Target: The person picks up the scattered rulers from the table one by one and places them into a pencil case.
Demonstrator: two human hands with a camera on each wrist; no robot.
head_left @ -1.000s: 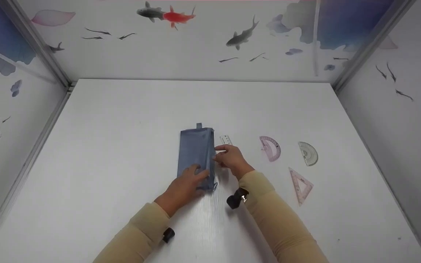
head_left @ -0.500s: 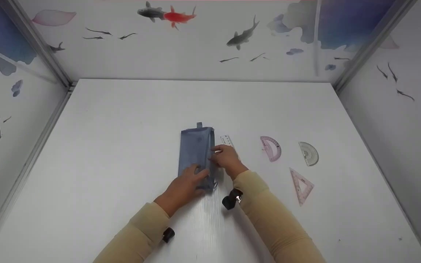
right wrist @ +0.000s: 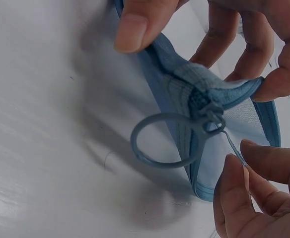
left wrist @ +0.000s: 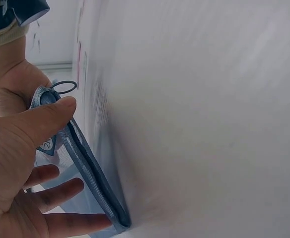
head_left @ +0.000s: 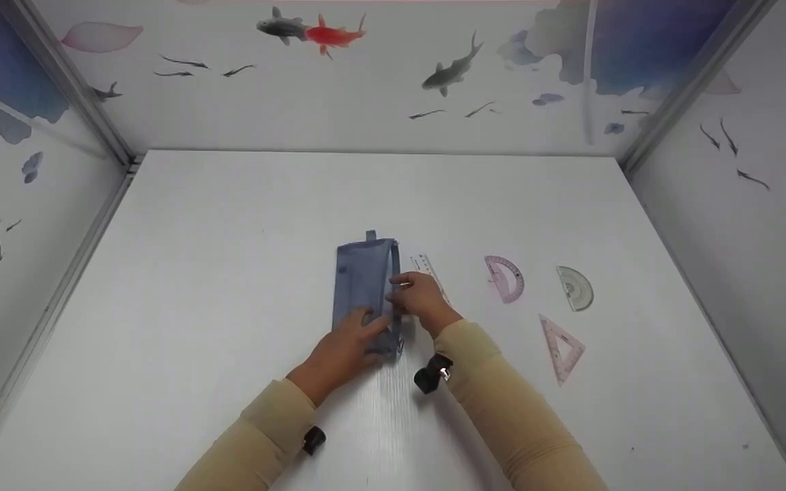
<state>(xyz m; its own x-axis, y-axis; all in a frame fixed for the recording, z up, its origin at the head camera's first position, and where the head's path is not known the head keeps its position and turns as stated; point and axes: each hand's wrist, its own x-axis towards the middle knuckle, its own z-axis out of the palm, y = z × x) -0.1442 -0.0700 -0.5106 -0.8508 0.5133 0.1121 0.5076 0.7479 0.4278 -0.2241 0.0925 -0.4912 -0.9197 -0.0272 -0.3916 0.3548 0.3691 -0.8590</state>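
A blue mesh zip pencil case point(head_left: 359, 273) lies lengthwise on the white table, its zip side along the right edge. My left hand point(head_left: 345, 344) grips its near end, thumb on the zip side and fingers spread across the mesh. A large round zip pull point(right wrist: 160, 163) hangs at that end. My right hand point(head_left: 424, 296) is at the right edge; in the right wrist view its thumb and finger pinch the thin edge of the opening. The zip side gapes there. A clear ruler point(head_left: 422, 262) lies just right of the case, partly hidden behind my right hand.
To the right lie a pink protractor point(head_left: 514, 283), a clear protractor point(head_left: 577, 290) and a pink set square point(head_left: 578, 353), flat on the table point(head_left: 195, 273). Panels with fish prints point(head_left: 454, 71) enclose the table's back and sides.
My right hand has moved slightly left onto the case's edge, and the opening gapes wider. More of the ruler shows. My left hand has stayed in place.
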